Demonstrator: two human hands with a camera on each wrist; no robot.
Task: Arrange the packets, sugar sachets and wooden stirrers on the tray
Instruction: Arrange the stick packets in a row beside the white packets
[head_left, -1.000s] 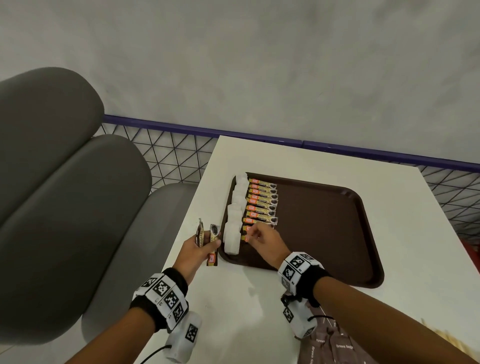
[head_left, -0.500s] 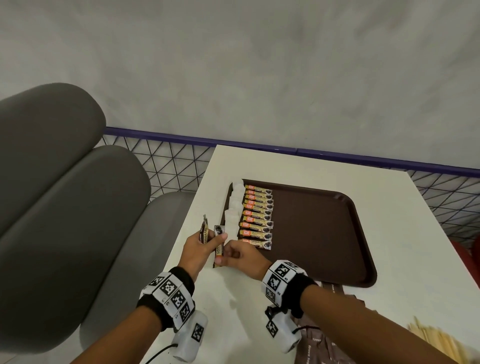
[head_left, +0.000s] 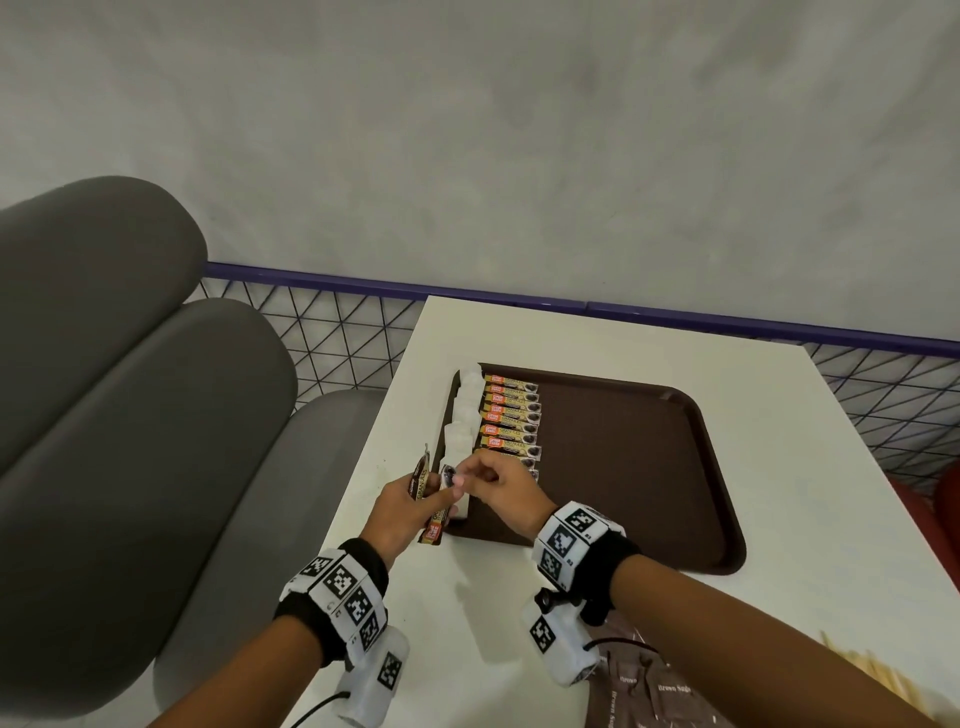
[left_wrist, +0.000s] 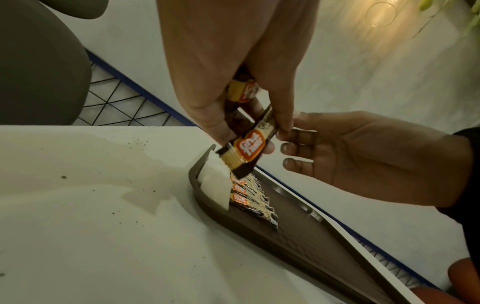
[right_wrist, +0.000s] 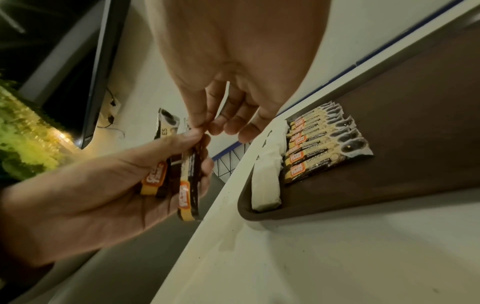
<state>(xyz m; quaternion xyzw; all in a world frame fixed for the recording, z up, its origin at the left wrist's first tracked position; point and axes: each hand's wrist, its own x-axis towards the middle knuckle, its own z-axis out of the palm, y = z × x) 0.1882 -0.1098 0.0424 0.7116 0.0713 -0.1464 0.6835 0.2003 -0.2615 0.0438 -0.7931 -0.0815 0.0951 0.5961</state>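
A brown tray (head_left: 649, 467) lies on the white table (head_left: 779, 441). Along its left side runs a column of white sugar sachets (head_left: 465, 415), with a row of orange-and-black coffee packets (head_left: 511, 421) beside it. Just off the tray's near left corner, my left hand (head_left: 441, 499) grips two more coffee packets (head_left: 420, 475) upright. My right hand (head_left: 467, 475) meets it, thumb and forefinger pinching the top of the nearer packet (right_wrist: 188, 185). In the left wrist view that packet (left_wrist: 249, 148) hangs over the sachets (left_wrist: 215, 181).
Brown sugar sachets (head_left: 649, 686) lie on the table under my right forearm, and wooden stirrers (head_left: 883, 680) sit at the near right edge. Grey seat cushions (head_left: 130, 415) stand to the left. A wire railing (head_left: 337, 338) runs behind the table.
My right hand left the packet row on the tray and moved left to the packets in my left hand, now pinching one. The left hand stayed beside the tray's corner.
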